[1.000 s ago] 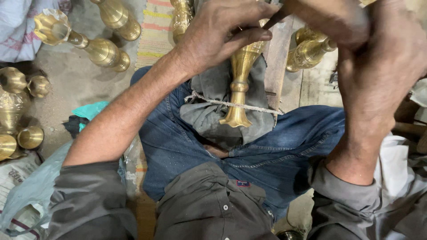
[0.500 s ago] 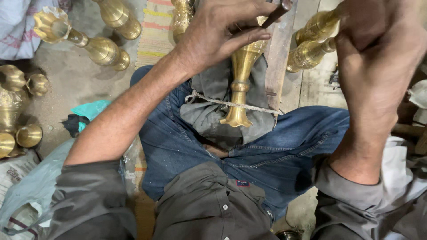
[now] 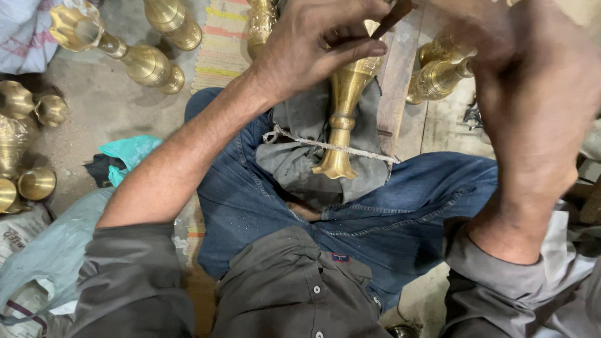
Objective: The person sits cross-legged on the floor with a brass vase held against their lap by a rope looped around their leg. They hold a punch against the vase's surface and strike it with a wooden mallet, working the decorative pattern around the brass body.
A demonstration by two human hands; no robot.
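Note:
A brass vase [image 3: 343,106] lies lengthwise between my legs, base towards me, on a grey cloth [image 3: 294,164] tied across with a pale string [image 3: 360,151]. My left hand [image 3: 319,44] rests on the vase's upper body and pinches a thin dark tool [image 3: 393,15] against it. My right hand [image 3: 532,94] is raised at the right, close to the camera and blurred, its back towards me. Its fingers run out of the frame's top edge, so whatever it may hold is hidden.
Several more brass vases lie around: two at the upper left [image 3: 147,62], one by the wooden plank [image 3: 438,74], others at the left edge [image 3: 25,125]. A striped mat [image 3: 222,44], a teal bag [image 3: 128,150] and pale sacks [image 3: 37,263] lie on the dusty floor.
My right hand has swung from above the tool out to the right and nearer the camera. My left hand and the vase have stayed put.

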